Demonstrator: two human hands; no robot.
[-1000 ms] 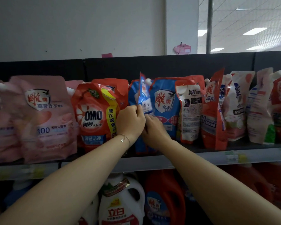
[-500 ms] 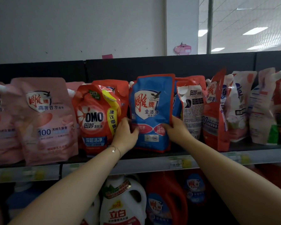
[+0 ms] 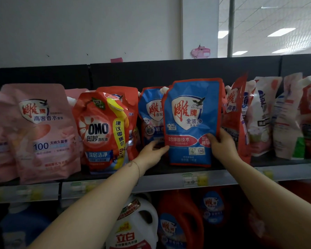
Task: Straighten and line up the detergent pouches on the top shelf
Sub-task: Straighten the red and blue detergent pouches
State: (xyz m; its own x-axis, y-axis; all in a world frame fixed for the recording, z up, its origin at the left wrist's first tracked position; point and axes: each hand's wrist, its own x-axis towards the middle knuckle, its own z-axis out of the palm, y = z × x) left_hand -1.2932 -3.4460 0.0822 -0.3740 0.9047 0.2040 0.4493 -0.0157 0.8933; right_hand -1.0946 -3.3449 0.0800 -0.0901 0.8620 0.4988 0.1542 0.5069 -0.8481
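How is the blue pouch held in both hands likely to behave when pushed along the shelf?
Probably floppy: the blue pouch is thin glossy film with wavy edges. Likely bottom-heavy, standing upright on the shelf, yet tippable: the red pouch beside it leans.

Thin bracelet (image 3: 137,168), left wrist

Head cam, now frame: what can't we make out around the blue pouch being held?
All head view.
- Rear blue pouch: right half hidden behind the front blue pouch.
- Right hand: fingers behind that pouch, only thumb shows.
- Left hand: pinch or mere touch at pouch edge, unclear.
- Shelf price labels: blurred, unreadable.
- Leftmost pink pouch: cut by frame edge.
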